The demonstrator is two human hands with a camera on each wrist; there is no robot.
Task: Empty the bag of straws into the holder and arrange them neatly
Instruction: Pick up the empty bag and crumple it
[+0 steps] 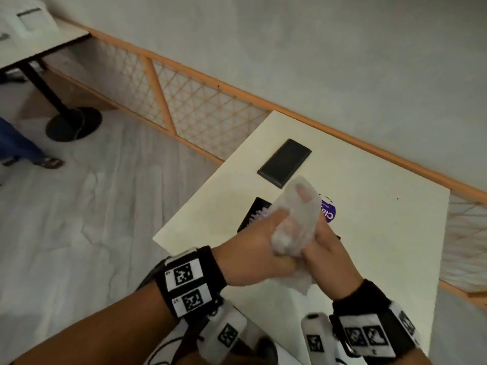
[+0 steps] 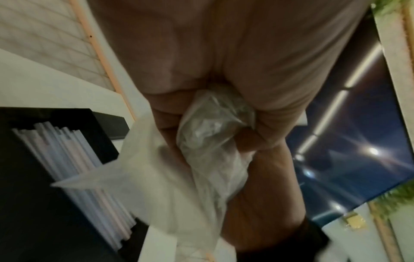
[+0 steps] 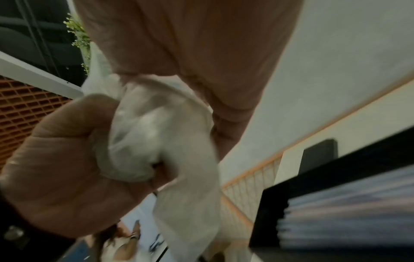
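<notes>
One pale bench [image 1: 382,233], one black holder [image 2: 44,212] on it filled with many pale straws [image 2: 74,159], one black phone [image 1: 284,163], two hands together, left hand [image 1: 253,248] and right hand [image 1: 329,256] both clutching one crumpled clear bag [image 1: 295,222] above the holder

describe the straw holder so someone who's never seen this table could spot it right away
Start at the cream table by the orange lattice railing. Directly under the two hands crumpling the clear plastic bag stands the straw holder, an open-topped black box filled with pale straws. The black phone lying beyond it is a flat slab holding nothing.
</notes>
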